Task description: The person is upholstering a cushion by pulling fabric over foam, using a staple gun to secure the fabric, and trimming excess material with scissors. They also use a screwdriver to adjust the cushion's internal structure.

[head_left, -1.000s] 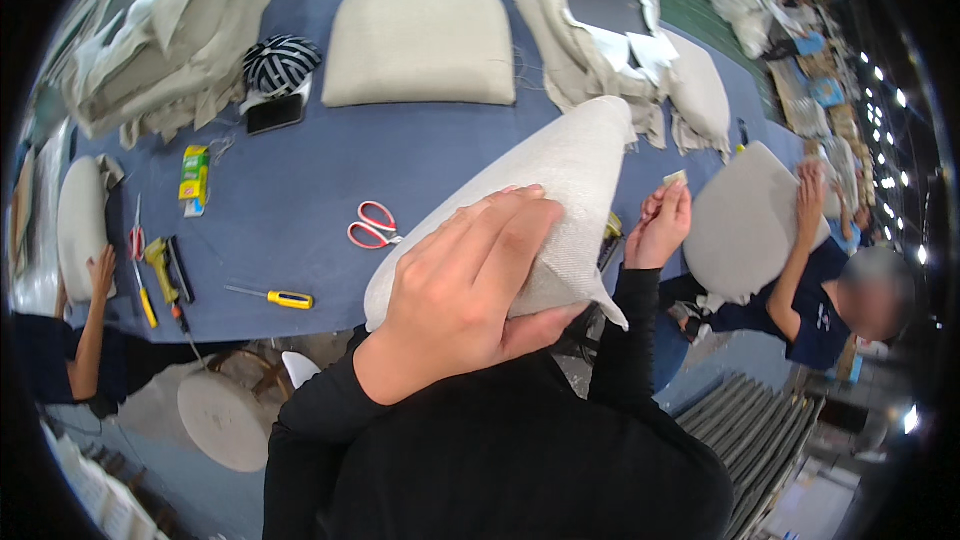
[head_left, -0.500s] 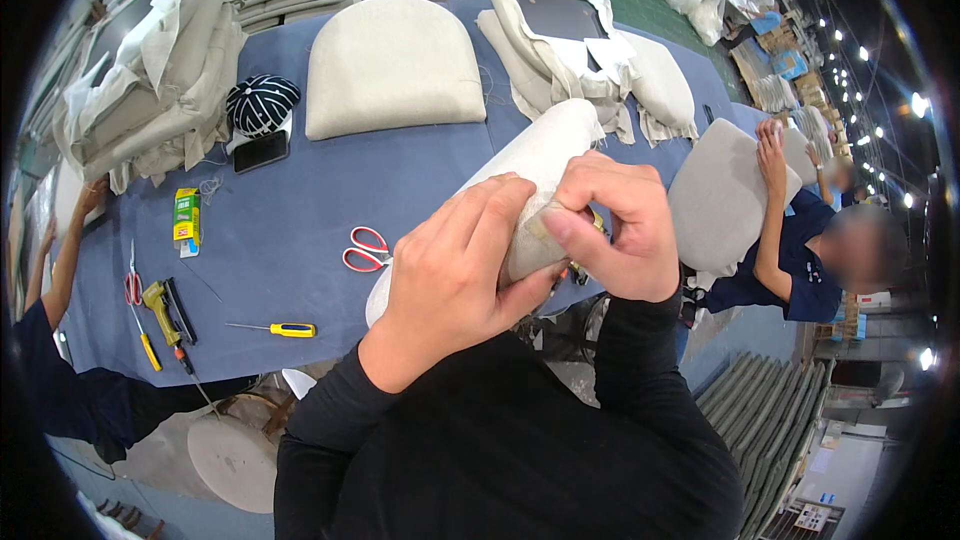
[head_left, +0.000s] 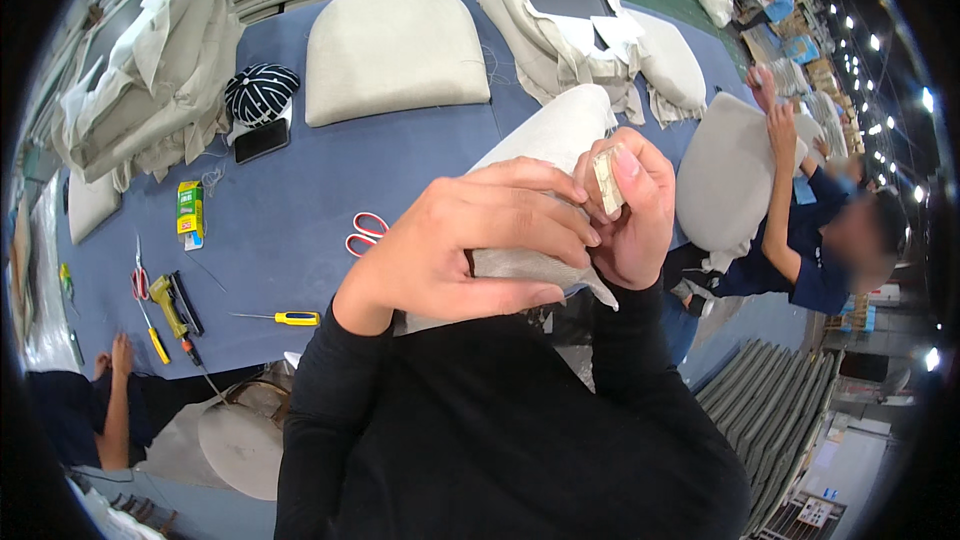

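A beige fabric-covered cushion (head_left: 545,140) is tilted up in front of me, with a loose fabric corner hanging at its near right. My left hand (head_left: 480,240) grips it, fingers bent over the top and thumb along the near side. Close by its fingertips, my right hand (head_left: 640,205) is closed at the cushion's right edge. A cream strip (head_left: 607,182), perhaps tape, shows at the right forefinger under the thumb. Whatever the right fingers pinch is hidden. Red-and-white-handled scissors (head_left: 367,234) lie just left of my left hand.
On the blue table (head_left: 290,190) are a yellow-handled pointed tool (head_left: 296,319), a staple gun (head_left: 172,308), a green-yellow box (head_left: 190,210), a phone (head_left: 262,141) and a striped cap (head_left: 262,95). A finished-looking cushion (head_left: 400,60) lies beyond. Co-workers are at both sides; the right one handles a cushion (head_left: 725,175).
My right hand has turned and closed, moving slightly right and up. My left hand has shifted over the cushion toward it. The left co-worker's hands have come down near the table's front edge.
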Demonstrator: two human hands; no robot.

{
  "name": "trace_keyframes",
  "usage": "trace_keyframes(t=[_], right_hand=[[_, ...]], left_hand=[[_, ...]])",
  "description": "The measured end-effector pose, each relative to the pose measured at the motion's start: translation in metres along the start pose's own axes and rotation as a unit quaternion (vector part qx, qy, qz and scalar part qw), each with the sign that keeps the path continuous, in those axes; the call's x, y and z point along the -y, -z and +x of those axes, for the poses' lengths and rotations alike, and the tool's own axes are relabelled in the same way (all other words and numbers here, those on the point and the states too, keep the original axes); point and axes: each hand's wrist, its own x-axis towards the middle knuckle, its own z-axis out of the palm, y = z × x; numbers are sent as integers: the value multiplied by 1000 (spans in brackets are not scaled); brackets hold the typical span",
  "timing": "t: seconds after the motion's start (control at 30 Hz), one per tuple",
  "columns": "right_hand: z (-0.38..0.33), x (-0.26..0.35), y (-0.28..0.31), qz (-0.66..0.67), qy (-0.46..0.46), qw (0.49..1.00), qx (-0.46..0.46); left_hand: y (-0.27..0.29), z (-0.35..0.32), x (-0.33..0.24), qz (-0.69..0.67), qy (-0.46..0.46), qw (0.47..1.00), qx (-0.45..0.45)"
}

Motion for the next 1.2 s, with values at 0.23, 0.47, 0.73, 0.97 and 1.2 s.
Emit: trace_keyframes(t=[0.23,0.47,0.73,0.97,1.2], right_hand=[[-5,-4,3,-13,31,999,23],[-5,-8,10,-11,73,992,106],[11,2,0,-109,120,969,188],[12,1,-6,-133,125,961,206],[13,2,-18,-166,93,955,229]], left_hand=[[-4,6,15,-99,17,995,21],[-2,-3,19,-111,27,993,-38],[-2,-13,17,-91,3,991,-101],[-7,-26,-20,184,52,970,-153],[-20,-33,-34,285,69,943,-156]])
